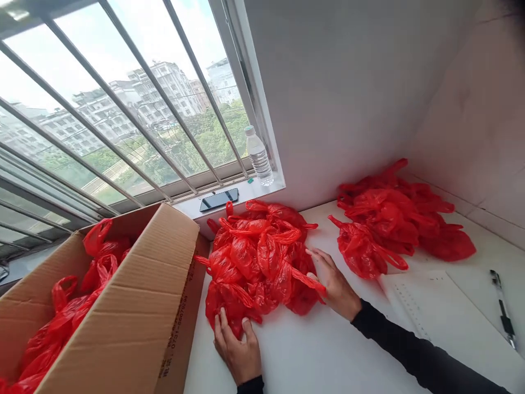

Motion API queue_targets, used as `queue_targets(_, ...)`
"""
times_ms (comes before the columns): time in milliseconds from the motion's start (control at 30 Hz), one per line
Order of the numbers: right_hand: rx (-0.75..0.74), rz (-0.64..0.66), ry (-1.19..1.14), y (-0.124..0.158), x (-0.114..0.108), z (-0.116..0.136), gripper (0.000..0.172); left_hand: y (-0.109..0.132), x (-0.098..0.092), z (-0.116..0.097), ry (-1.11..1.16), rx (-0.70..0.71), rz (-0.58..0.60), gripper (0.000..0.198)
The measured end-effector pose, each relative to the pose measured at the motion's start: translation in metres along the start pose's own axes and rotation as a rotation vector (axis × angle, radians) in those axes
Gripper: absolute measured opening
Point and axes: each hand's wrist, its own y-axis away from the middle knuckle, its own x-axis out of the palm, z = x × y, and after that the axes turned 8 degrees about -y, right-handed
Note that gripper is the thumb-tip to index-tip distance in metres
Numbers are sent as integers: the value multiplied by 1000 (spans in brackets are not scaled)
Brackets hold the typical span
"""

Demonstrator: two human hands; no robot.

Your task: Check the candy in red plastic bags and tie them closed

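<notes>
A heap of tied red plastic bags (pixel 262 251) lies on the white table, close against the cardboard box. My left hand (pixel 238 350) rests at the heap's near edge, fingers apart and touching the lowest bag. At the heap's right side is my right hand (pixel 334 284), with its fingers stretched along the bags and a bag's handle lying by the thumb. Neither hand is closed around a bag. What the bags contain cannot be made out through the plastic.
An open cardboard box (pixel 139 295) at the left holds more red bags. A second pile of red bags (pixel 385 219) lies by the wall. Paper (pixel 447 301) and a pen (pixel 502 309) are at the right. A phone (pixel 219 200) and water bottle (pixel 259 158) occupy the windowsill.
</notes>
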Motion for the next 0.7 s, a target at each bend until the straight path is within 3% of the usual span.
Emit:
queue_targets(167, -1, -259, 170, 19, -63, -8, 33, 5, -6, -10, 102, 29, -48, 57)
queue_targets(300, 59, -413, 333, 14, -94, -34, 43, 5, -7, -18, 165, -18, -62, 53)
queue_targets(433, 177, -423, 405, 5, -107, -54, 62, 7, -8, -24, 280, -109, -72, 51)
queue_targets(567, 251, -370, 320, -2, -113, -54, 49, 16, -18, -27, 538, -246, -60, 39)
queue_targets(633, 271, -348, 230, -1, -116, -45, 44, 19, -26, -27, 731, -335, 17, 30)
queue_targets(700, 297, -336, 125, 4, -118, -32, 42, 19, -34, -27, 938, -422, 176, 21)
